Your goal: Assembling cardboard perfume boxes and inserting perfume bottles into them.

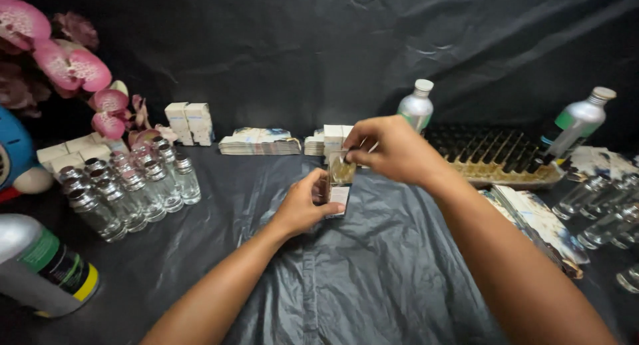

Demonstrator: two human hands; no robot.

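Note:
My left hand (303, 206) grips a small upright carton (339, 197) at the middle of the black-covered table. A small glass bottle (342, 170) stands partly inside the carton's open top. My right hand (389, 148) pinches the top of that bottle from above. Both forearms reach in from the bottom of the view.
Several clear glass bottles with silver caps (126, 185) stand at left, more lie at right (599, 212). Small white cartons (190, 122) and stacks of flat cartons (259, 142) line the back. Metal bottles (416, 105) (576, 122) (43, 265), a tray of black caps (492, 155), pink orchids (73, 65).

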